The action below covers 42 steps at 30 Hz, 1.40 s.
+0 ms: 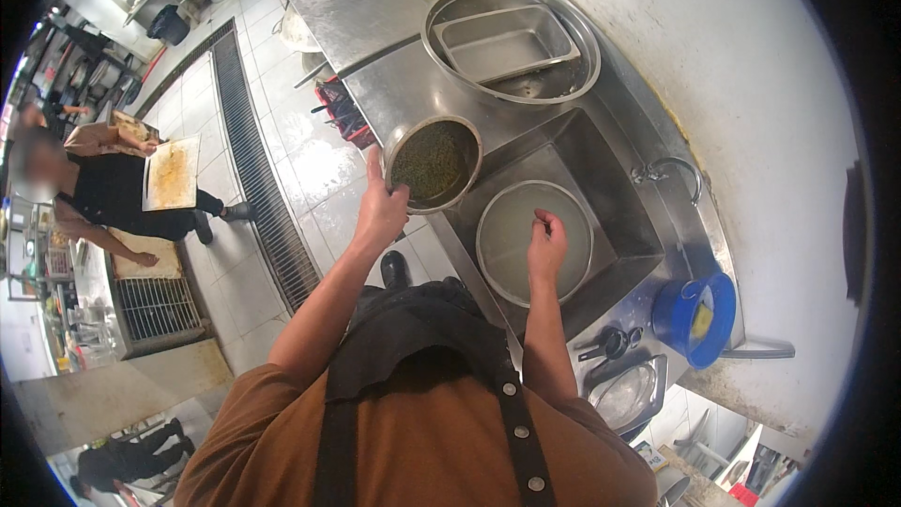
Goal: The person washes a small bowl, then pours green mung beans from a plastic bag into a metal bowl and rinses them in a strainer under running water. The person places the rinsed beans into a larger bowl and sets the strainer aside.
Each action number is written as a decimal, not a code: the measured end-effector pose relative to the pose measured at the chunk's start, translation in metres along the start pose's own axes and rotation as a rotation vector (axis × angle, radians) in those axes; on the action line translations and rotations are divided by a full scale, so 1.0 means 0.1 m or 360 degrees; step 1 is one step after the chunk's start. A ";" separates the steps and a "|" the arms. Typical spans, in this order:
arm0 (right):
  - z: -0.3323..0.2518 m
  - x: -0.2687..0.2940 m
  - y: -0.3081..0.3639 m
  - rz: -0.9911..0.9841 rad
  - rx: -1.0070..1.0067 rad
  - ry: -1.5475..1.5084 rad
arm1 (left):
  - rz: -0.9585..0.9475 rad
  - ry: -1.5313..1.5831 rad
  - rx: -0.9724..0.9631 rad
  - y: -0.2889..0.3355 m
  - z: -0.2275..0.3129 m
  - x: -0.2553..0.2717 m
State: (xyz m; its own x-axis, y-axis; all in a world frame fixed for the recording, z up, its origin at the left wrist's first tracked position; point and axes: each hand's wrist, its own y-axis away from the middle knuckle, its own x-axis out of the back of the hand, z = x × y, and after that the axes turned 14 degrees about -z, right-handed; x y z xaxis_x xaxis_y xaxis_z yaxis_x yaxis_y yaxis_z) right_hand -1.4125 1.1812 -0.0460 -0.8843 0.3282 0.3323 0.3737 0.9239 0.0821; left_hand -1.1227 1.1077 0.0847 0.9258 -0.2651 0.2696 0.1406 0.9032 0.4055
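My left hand (380,211) grips the near-left rim of a round metal bowl (439,204), thumb and fingers at its edge. The bowl is tilted, and a mass of fine dark green bits (428,161) covers its inside. It hangs over the counter edge, left of the sink (624,211). My right hand (547,249) is over a large round basin (487,272) of cloudy water (516,230) standing in the sink. Its fingers are curled in; whatever they may hold is hidden.
A wide metal basin (434,61) with a rectangular pan (507,38) stands beyond the sink. The faucet (693,178) is at the right. A blue bucket (668,314), black-handled utensil (610,343) and metal tray (652,390) sit nearer. To the left, a person (113,183) carries a board (174,174).
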 end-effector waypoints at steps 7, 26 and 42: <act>-0.07 0.00 0.04 -0.0016 -0.0048 0.0010 | -0.0005 -0.0048 -0.0010 -0.02 -0.07 0.01; -0.46 0.00 -0.11 -0.0418 -0.0143 -0.0319 | -0.0467 0.0531 0.0191 -0.17 -0.45 -0.15; -0.19 -0.40 -0.28 -0.0841 -0.0076 -0.0248 | -0.0552 0.0712 0.0386 0.22 -0.73 -0.33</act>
State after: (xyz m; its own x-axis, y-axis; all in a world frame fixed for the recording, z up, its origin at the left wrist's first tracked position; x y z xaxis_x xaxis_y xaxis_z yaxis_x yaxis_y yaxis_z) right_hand -1.3820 1.1384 -0.0436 -0.9846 -0.1491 0.0915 -0.1230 0.9620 0.2439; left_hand -1.1246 1.1607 0.0207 0.9053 -0.3148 -0.2852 0.4248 0.6734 0.6051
